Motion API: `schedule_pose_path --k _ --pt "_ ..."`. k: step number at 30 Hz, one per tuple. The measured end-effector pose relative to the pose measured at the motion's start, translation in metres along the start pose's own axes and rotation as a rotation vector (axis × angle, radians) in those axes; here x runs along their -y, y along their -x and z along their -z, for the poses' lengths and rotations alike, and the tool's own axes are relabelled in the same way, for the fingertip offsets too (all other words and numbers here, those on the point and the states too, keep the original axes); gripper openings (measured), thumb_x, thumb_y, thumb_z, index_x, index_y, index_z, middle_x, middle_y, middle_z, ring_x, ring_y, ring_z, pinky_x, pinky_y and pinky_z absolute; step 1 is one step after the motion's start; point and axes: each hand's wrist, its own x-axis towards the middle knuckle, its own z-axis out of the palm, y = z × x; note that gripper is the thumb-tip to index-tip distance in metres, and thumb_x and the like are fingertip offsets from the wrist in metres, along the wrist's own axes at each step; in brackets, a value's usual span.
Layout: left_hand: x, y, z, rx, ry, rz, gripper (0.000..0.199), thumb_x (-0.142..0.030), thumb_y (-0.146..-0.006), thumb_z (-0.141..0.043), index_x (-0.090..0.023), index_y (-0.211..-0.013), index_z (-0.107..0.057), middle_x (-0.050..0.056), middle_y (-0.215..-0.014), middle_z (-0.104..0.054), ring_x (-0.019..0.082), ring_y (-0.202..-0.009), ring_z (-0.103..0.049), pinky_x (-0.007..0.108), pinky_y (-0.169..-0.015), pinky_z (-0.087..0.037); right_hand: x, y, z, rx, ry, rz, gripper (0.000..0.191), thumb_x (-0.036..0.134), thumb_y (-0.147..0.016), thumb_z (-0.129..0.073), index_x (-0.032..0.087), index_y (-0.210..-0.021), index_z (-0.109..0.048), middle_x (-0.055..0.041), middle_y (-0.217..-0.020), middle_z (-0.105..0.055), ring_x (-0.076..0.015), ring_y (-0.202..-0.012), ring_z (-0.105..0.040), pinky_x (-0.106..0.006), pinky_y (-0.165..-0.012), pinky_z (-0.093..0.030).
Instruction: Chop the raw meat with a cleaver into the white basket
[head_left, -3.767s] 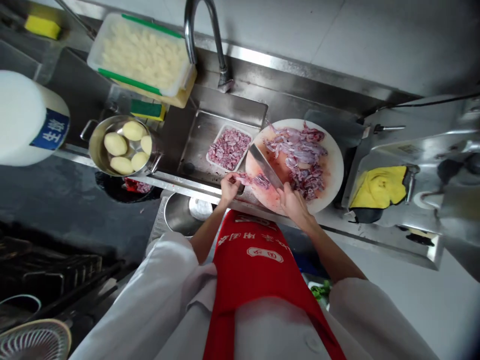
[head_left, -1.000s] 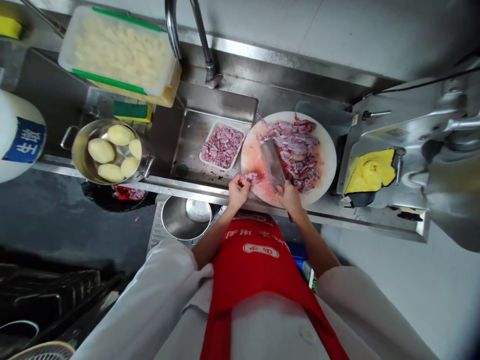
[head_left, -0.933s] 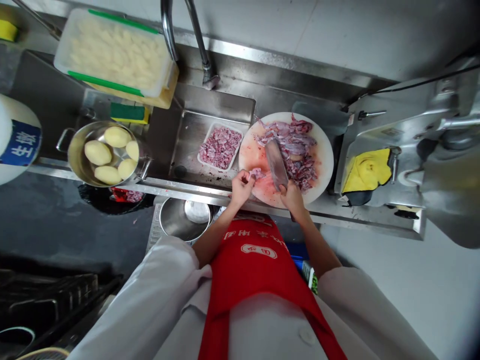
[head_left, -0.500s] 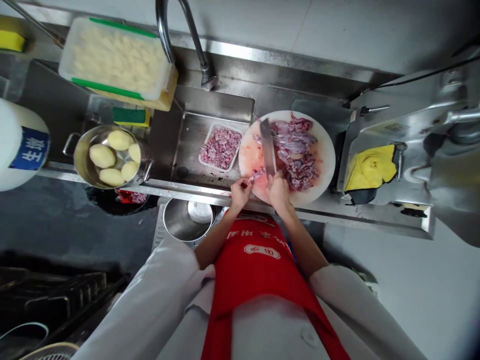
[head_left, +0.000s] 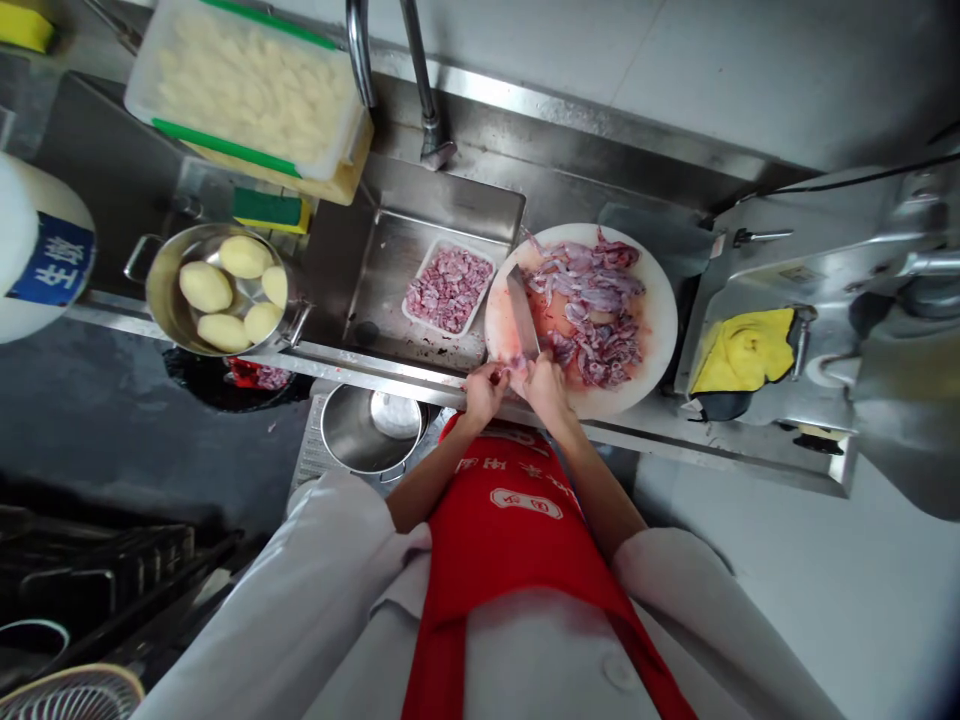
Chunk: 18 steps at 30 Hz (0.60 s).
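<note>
My right hand (head_left: 547, 388) is wrapped round the handle of a cleaver (head_left: 523, 310), whose blade points away from me over the round white cutting board (head_left: 656, 345). My left hand (head_left: 484, 392) pinches a small piece of raw pinkish meat (head_left: 516, 366) at the board's near left edge, close to my right fingers. Heaped on the right of the board is a pile of purplish-pink raw meat (head_left: 592, 285). Reddish liquid stains the board's surface. Left of it, a white plastic tub (head_left: 469, 322) of small chopped meat pieces (head_left: 448, 290) stands in the sink.
A steel pot (head_left: 161, 320) of peeled potatoes stands left of the sink (head_left: 390, 235). Behind it is a green-clipped container (head_left: 247, 90). A tap (head_left: 435, 140) overhangs the sink. Below the counter edge stands an empty pot (head_left: 349, 440). A yellow cloth (head_left: 742, 350) lies on the machine at right.
My two hands have come closer together, and the meat piece is now between them beside the cleaver. The cleaver blade has shifted left and lower. The whole view has tilted slightly.
</note>
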Motion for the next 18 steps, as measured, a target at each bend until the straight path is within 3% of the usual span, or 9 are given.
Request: schedule_pose_path --k 3,7,12,14,18 --pt "0.003 0.000 0.000 -0.012 -0.009 0.005 0.016 -0.033 -0.083 -0.070 -0.019 -0.085 -0.075 0.002 -0.071 -0.066 0.015 -0.063 -0.054 0.026 -0.065 -0.043 -0.008 -0.012 -0.008 0.063 0.009 0.019 0.028 0.028 -0.100 -0.048 0.009 -0.120 -0.056 -0.0185 -0.103 -0.073 -0.0265 -0.097 -0.071 -0.028 -0.073 -0.046" --pt "0.007 0.001 -0.001 -0.020 0.020 0.023 0.016 -0.033 -0.082 -0.070 -0.019 -0.087 -0.075 0.003 -0.074 -0.068 0.016 -0.066 -0.057 0.025 -0.065 -0.045 -0.022 -0.011 0.005 0.009 0.049 0.038 0.030 0.026 -0.102 -0.042 0.009 -0.123 -0.056 -0.0185 -0.101 -0.073 -0.0270 -0.093 -0.070 -0.030 -0.073 -0.045" --pt "0.011 0.006 0.000 -0.048 0.081 0.059 0.017 -0.035 -0.082 -0.071 -0.019 -0.087 -0.074 0.003 -0.076 -0.069 0.016 -0.068 -0.060 0.026 -0.067 -0.048 -0.004 0.009 0.020 -0.117 0.010 0.051 0.040 0.034 -0.105 -0.033 0.008 -0.130 -0.050 -0.0183 -0.098 -0.072 -0.0271 -0.089 -0.069 -0.031 -0.071 -0.044" --pt "0.011 0.007 0.001 -0.055 0.082 0.056 0.017 -0.035 -0.084 -0.069 -0.019 -0.085 -0.073 0.002 -0.075 -0.068 0.016 -0.068 -0.059 0.026 -0.067 -0.048 0.007 0.015 0.014 -0.116 -0.023 0.059 0.042 0.037 -0.106 -0.030 0.008 -0.131 -0.049 -0.0182 -0.099 -0.072 -0.0273 -0.091 -0.068 -0.031 -0.071 -0.043" --pt "0.005 0.007 0.004 -0.029 0.057 0.001 0.016 -0.034 -0.085 -0.068 -0.019 -0.082 -0.073 0.002 -0.073 -0.065 0.016 -0.066 -0.056 0.026 -0.067 -0.046 0.015 0.012 -0.012 0.036 -0.009 0.034 0.034 0.030 -0.104 -0.038 0.007 -0.123 -0.055 -0.0205 -0.099 -0.071 -0.0281 -0.091 -0.069 -0.032 -0.073 -0.044"
